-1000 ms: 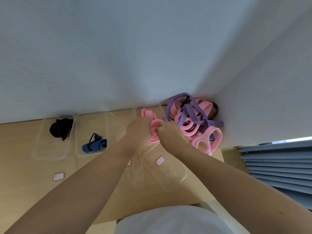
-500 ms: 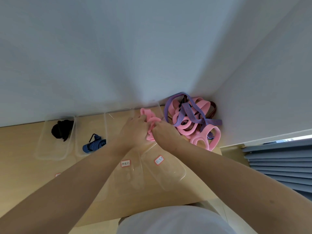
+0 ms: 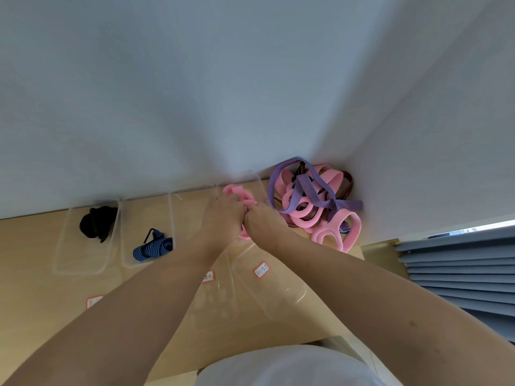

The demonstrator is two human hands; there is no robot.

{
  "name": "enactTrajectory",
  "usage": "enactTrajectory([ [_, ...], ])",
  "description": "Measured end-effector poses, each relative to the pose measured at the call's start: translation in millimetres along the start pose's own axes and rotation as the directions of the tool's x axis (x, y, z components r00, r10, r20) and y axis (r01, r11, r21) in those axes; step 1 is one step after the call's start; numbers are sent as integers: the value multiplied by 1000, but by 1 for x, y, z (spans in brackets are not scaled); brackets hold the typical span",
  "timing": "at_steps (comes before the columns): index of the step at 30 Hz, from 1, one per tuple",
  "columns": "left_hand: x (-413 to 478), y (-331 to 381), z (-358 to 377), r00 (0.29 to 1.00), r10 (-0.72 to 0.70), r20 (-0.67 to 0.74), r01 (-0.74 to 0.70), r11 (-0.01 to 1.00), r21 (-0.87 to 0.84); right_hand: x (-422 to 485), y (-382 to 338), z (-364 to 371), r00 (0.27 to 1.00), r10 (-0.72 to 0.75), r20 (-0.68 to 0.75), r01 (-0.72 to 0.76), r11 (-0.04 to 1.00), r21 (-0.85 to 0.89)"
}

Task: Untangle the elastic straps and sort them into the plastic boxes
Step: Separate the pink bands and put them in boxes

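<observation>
Around pink strap [image 3: 239, 195], left hand [image 3: 223, 217] and right hand [image 3: 264, 225] gripping; long axis toward wall [image 3: 195, 107]

Four boxes stand side by side along the back edge of the light wooden counter [image 3: 33, 274]. The leftmost clear plastic box [image 3: 60, 254] holds a black strap bundle [image 3: 97, 222]. The second clear plastic box [image 3: 124, 246] holds a blue striped rolled strap [image 3: 153, 247]. The left hand [image 3: 223, 215] and right hand [image 3: 264, 227] touch above the rightmost clear plastic box [image 3: 292, 296], both gripping a pink folded elastic strap [image 3: 239, 195]. A tangled heap of pink and purple straps [image 3: 309, 201] lies in the back right corner, just right of the boxes.
</observation>
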State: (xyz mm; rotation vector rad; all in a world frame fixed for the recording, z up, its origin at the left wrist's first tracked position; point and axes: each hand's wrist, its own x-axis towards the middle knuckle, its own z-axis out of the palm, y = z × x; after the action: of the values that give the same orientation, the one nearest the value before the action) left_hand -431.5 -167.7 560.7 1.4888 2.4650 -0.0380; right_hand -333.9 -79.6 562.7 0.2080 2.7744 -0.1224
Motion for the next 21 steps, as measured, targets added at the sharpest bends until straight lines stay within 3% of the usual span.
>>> enactTrajectory([
  [5,3,2,-7,995,58,76,-61,997,38,-7,4,-4,996,-85,-7,84,995,-46],
  [10,-4,10,-16,996,10,94,-12,1000,25,-26,13,-9,999,20,-42,-17,996,84],
  [12,-10,17,-18,995,-14,103,7,998,67,-38,18,-11,987,-11,-161,34,990,140],
  [15,-20,25,-24,997,-64,48,58,991,125,-53,27,-15,911,-32,-411,125,971,202],
  [21,-30,46,-47,994,-65,-86,70,996,63,-68,55,-32,839,36,-543,80,979,190],
])
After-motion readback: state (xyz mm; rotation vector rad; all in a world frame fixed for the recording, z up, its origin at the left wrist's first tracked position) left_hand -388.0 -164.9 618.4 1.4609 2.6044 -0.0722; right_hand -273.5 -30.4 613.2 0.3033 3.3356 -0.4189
